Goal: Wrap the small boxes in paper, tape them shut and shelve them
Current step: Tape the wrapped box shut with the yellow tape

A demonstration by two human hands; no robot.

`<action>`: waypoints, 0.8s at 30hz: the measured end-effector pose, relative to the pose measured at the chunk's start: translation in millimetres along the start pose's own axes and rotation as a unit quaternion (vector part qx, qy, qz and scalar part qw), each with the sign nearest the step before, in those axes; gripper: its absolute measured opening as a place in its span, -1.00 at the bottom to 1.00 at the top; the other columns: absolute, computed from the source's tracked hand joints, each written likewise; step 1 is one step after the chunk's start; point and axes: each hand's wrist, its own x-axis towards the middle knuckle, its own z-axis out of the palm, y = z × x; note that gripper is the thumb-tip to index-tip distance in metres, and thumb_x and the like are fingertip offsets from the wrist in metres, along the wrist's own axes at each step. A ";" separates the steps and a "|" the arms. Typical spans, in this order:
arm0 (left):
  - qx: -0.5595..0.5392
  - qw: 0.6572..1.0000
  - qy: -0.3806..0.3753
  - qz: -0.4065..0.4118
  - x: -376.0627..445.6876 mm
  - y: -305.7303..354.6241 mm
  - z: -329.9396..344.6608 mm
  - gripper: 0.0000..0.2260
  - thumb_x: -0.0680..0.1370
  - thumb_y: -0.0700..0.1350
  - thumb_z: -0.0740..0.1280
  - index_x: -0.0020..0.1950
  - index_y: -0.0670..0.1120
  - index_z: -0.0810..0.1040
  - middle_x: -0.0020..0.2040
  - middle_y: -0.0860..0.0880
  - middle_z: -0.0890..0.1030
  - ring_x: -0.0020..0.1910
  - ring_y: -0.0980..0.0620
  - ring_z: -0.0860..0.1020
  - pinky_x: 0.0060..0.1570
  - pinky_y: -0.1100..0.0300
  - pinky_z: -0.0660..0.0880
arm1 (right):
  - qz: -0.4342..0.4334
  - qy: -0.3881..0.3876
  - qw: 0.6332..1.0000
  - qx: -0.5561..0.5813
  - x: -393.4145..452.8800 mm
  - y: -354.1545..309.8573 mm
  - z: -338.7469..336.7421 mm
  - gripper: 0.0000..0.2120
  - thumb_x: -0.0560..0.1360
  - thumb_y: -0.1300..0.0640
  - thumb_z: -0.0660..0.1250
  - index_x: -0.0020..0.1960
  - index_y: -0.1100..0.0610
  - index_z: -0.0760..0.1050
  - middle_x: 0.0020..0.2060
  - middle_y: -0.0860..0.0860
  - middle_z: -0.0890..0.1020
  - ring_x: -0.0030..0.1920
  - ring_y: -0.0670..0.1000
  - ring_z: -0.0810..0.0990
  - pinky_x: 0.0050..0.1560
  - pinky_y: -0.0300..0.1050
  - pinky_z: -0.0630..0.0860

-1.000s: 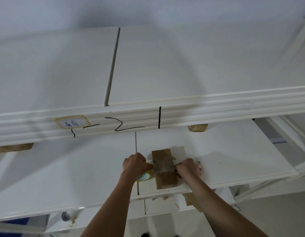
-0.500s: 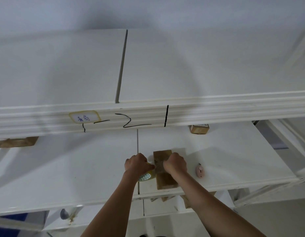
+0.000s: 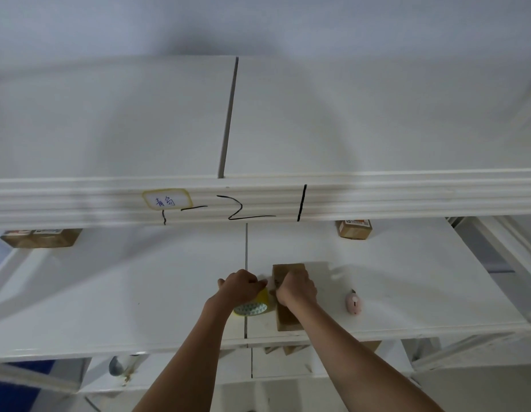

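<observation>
Since a second ago the right hand (image 3: 297, 288) has shifted from the brown wrapped box's (image 3: 286, 318) right side onto its top, pressing down with curled fingers. Beside it, almost touching, the left hand (image 3: 242, 286) grips a yellow tape roll (image 3: 252, 306) resting on the white shelf (image 3: 109, 292). Right of the box lies a small pink cutter (image 3: 354, 303). Farther back sit two more wrapped parcels, one at the left (image 3: 41, 237), one at the right (image 3: 354, 230), under the upper shelf's labelled edge (image 3: 166, 199).
</observation>
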 end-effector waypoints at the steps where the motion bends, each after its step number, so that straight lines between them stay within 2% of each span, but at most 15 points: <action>1: -0.009 1.000 -0.002 0.001 -1.0 -2.3 -1.0 -0.61 0.63 0.19 0.20 -0.31 0.02 0.51 -0.30 0.07 0.52 -0.07 -0.02 0.53 0.24 -0.06 0.32 | 0.008 0.010 1.000 0.016 -0.7 0.3 2.8 -0.33 0.49 0.00 0.49 0.44 0.24 0.28 0.26 0.16 0.53 0.23 0.17 0.55 0.18 0.03 0.56; 6: -0.037 0.999 -0.003 0.000 -5.1 -8.8 -2.6 -0.68 0.60 0.15 0.26 -0.11 -0.03 0.66 -0.18 0.03 0.60 0.01 -0.05 0.56 0.24 -0.06 0.37 | 0.021 0.015 0.998 0.060 1.7 2.8 6.2 -0.29 0.49 0.07 0.49 0.47 0.20 0.17 0.33 0.20 0.46 0.32 0.21 0.47 0.31 0.13 0.48; 8: -0.041 0.999 -0.002 0.007 -4.2 -9.6 -3.1 -0.70 0.58 0.18 0.29 -0.06 -0.01 0.67 -0.11 0.01 0.63 0.03 -0.05 0.57 0.23 -0.06 0.41 | 0.030 0.015 0.994 0.100 5.3 3.1 11.5 -0.36 0.53 0.08 0.43 0.46 0.17 0.17 0.33 0.18 0.47 0.32 0.22 0.47 0.32 0.18 0.46; 10: -0.053 0.998 -0.007 0.019 -1.9 -11.6 -3.9 -0.69 0.56 0.20 0.32 -0.03 -0.02 0.68 -0.08 -0.01 0.66 0.01 -0.04 0.60 0.13 0.01 0.51 | 0.045 0.025 0.988 0.144 11.3 3.4 17.7 -0.49 0.61 0.07 0.31 0.46 0.15 0.20 0.33 0.15 0.50 0.32 0.22 0.49 0.34 0.23 0.44; 12: -0.069 0.997 -0.019 0.029 -1.2 -14.4 -7.0 -0.65 0.55 0.20 0.35 -0.04 -0.07 0.69 -0.12 -0.03 0.66 -0.08 0.01 0.62 -0.08 0.18 0.55 | 0.051 0.020 0.986 0.157 12.4 3.0 18.8 -0.54 0.65 0.06 0.24 0.48 0.16 0.23 0.34 0.15 0.51 0.33 0.22 0.49 0.37 0.25 0.41; 14: -0.073 0.996 -0.033 0.041 -1.9 -18.0 -11.9 -0.64 0.54 0.21 0.37 -0.08 -0.09 0.69 -0.17 -0.02 0.65 -0.17 0.07 0.60 -0.19 0.24 0.50 | 0.046 0.015 0.991 0.123 11.5 2.9 15.2 -0.38 0.55 0.03 0.41 0.46 0.21 0.22 0.31 0.16 0.52 0.29 0.21 0.52 0.28 0.18 0.49; 16: -0.071 0.995 -0.048 0.047 -2.1 -21.4 -17.1 -0.70 0.53 0.18 0.40 -0.14 -0.04 0.68 -0.20 0.01 0.63 -0.20 0.10 0.57 -0.22 0.26 0.47 | 0.028 0.012 0.997 0.071 8.9 4.2 10.1 -0.22 0.40 -0.03 0.56 0.43 0.22 0.24 0.25 0.14 0.54 0.22 0.19 0.57 0.12 0.08 0.57; 19: -0.066 0.995 -0.057 0.055 -1.6 -24.0 -22.0 -0.79 0.53 0.12 0.43 -0.20 0.02 0.65 -0.23 0.03 0.60 -0.19 0.08 0.55 -0.23 0.26 0.44 | 0.012 0.009 0.999 0.052 8.1 6.0 6.6 -0.18 0.33 -0.13 0.60 0.38 0.20 0.29 0.20 0.11 0.55 0.18 0.16 0.58 0.03 0.03 0.56; 24: -0.065 0.993 -0.043 0.084 2.1 -14.0 -25.1 -0.76 0.52 0.11 0.43 -0.10 -0.05 0.71 -0.19 0.03 0.63 -0.18 0.10 0.58 -0.23 0.28 0.50 | -0.008 0.011 0.998 0.055 9.6 11.7 2.0 -0.12 0.31 -0.20 0.58 0.39 0.20 0.25 0.23 0.10 0.54 0.22 0.16 0.56 0.09 0.04 0.57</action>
